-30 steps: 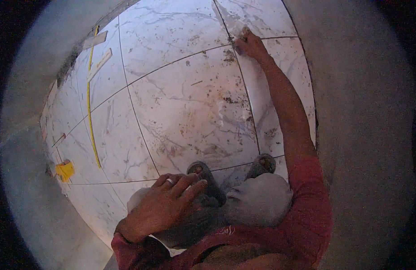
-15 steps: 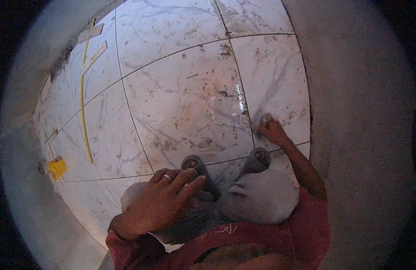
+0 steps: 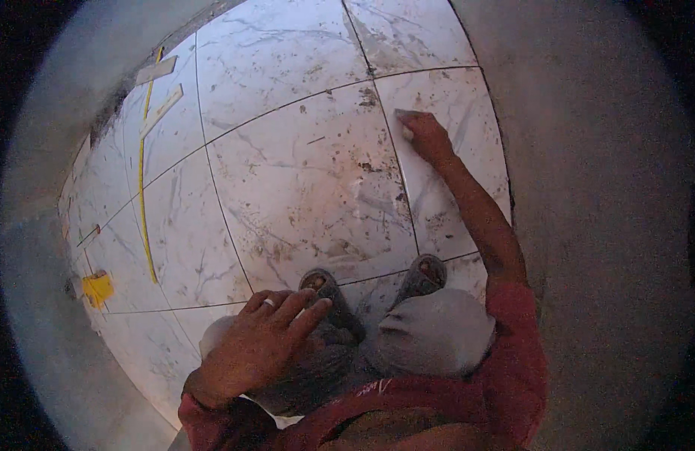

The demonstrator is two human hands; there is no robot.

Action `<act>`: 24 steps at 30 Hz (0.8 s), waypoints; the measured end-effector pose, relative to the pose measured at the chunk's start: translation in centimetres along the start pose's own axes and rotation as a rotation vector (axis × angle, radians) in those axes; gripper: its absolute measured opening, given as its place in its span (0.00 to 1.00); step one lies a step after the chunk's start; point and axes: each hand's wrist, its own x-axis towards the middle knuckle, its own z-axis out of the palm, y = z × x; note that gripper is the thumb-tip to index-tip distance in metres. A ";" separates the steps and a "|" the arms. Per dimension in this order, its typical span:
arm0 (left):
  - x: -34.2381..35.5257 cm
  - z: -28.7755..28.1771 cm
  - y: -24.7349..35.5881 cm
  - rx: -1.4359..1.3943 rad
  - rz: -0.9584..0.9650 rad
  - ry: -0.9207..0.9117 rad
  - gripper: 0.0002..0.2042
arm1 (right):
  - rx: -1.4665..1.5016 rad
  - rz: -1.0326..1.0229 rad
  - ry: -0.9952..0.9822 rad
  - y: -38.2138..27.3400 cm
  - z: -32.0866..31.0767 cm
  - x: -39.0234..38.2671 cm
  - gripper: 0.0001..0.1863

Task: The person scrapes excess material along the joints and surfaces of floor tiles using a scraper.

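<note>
White tile floor (image 3: 272, 173): grey-veined, crossed by dark joints, with brown dirt (image 3: 368, 165) scattered over the big tile in front of your feet.
Right hand (image 3: 428, 135): your arm is stretched forward, the fingers curled in and pinching a small grey piece; its kind is too unclear to name.
Small grey piece (image 3: 405, 114): at your fingertips, over the tile just right of the long dark joint (image 3: 402, 177); you cannot tell from here whether it presses on the tile or sits slightly above it.
Left hand (image 3: 261, 342): your fingers are loosely spread, with nothing visible in them, by your left knee (image 3: 216, 331); whether the palm rests on it is hidden.
Scratch risk: if your piece has a hard edge, grit caught beneath it could mark the tile.
Grip risk: so little of the piece shows past your fingers that a snag at the joint could twist it loose or scrape your knuckles.
Balance risk: with your knees bent and one arm far out, leaning further could tip you forward, and dirt under your sandals (image 3: 430, 269) could make them slide.
Left side: a yellow strip (image 3: 142, 180) and a pale flat piece (image 3: 156, 70) lie well apart from your hands; a careless step could shift them.
</note>
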 end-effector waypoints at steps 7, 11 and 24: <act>-1.6 0.0 0.6 -0.017 -0.098 -0.002 0.24 | -0.162 -0.181 -0.225 1.5 1.1 1.8 0.27; -2.2 0.1 0.9 -0.066 -0.202 0.013 0.25 | 0.003 -0.297 -0.134 4.5 3.0 9.4 0.30; -1.8 -1.3 0.7 -0.104 -0.269 0.004 0.25 | -0.030 -0.219 -0.352 4.6 0.5 9.3 0.26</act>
